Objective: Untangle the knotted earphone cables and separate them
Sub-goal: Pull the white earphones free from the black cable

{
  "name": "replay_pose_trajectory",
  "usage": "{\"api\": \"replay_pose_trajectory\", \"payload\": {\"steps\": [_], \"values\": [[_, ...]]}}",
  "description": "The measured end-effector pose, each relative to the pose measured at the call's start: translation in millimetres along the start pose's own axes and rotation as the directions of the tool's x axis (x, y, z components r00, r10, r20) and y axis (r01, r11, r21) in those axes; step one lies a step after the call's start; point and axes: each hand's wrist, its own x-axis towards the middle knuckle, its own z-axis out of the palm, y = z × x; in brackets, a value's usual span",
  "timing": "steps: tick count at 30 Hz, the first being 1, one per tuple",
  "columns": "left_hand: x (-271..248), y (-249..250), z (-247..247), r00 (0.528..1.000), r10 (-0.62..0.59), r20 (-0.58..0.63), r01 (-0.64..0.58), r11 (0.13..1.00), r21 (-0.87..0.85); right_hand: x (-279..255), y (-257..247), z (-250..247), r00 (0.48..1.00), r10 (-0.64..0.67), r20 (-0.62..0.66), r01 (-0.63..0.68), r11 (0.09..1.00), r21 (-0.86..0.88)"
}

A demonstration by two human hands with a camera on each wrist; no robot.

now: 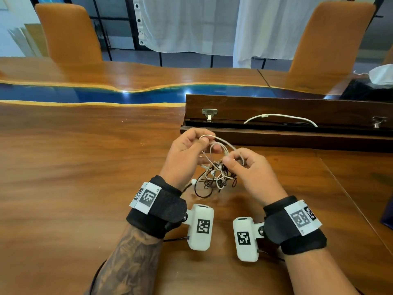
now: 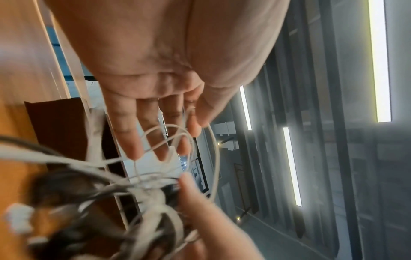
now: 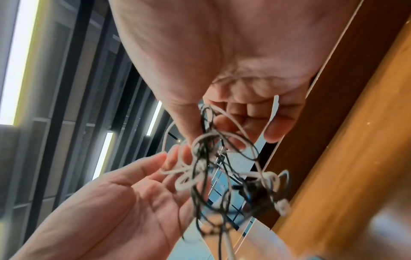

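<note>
Both hands are raised just above the wooden tabletop, holding a knotted bundle of earphone cables between them. The left hand pinches a loop of the white cable between thumb and forefinger at the top of the bundle; in the left wrist view its other fingers are stretched out nearly straight, with thin white strands crossing in front of them. The right hand has its thumb and curled fingers closed on the tangle just right of the left hand, with the fingertips of the two hands almost touching. In the right wrist view white and black cable strands run out from between the right thumb and forefinger and hang down in a mixed knot.

Below the hands the rest of the tangle droops to the tabletop, black loops spreading on the wood at the near side. A white earbud sticks out at the left edge of the tangle, beside the left wrist.

Just beyond the hands lies a long dark wooden box with its hinged lid raised, and a white cord arches over its opening. Two orange chairs stand at the far side of the tabletop, in front of white curtains.
</note>
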Motion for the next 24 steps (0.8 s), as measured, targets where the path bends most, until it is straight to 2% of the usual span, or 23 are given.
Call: {"api": "replay_pose_trajectory", "payload": {"steps": [4, 6, 8, 12, 15, 19, 24], "values": [[4, -11, -2, 0.996, 0.067, -0.054, -0.051, 0.965, 0.258, 3, -1, -2, 0.988, 0.008, -0.152, 0.013, 0.991, 0.134], [3, -13, -2, 0.99, 0.086, -0.11, -0.044, 0.941, 0.334, 3, -2, -2, 0.981, 0.024, -0.192, 0.015, 0.98, 0.201], [2, -13, 1, 0.99, 0.069, -0.121, -0.021, 0.932, 0.362, 3, -4, -2, 0.982, 0.036, -0.186, 0.014, 0.965, 0.263], [-1, -12, 7, 0.994, -0.108, 0.018, 0.093, 0.918, 0.387, 1, -8, 0, 0.995, 0.078, -0.069, -0.045, 0.919, 0.393], [-1, -9, 7, 0.982, -0.185, 0.043, 0.162, 0.936, 0.313, 1, -7, 0, 0.995, 0.098, -0.004, -0.089, 0.914, 0.395], [0, -9, 5, 0.988, -0.151, 0.04, 0.134, 0.95, 0.283, -1, -6, 1, 0.992, 0.125, 0.006, -0.115, 0.892, 0.436], [0, -14, 3, 0.994, -0.083, 0.068, 0.055, 0.935, 0.35, 0, -1, 5, 0.994, 0.083, -0.068, -0.064, 0.967, 0.248]]}}
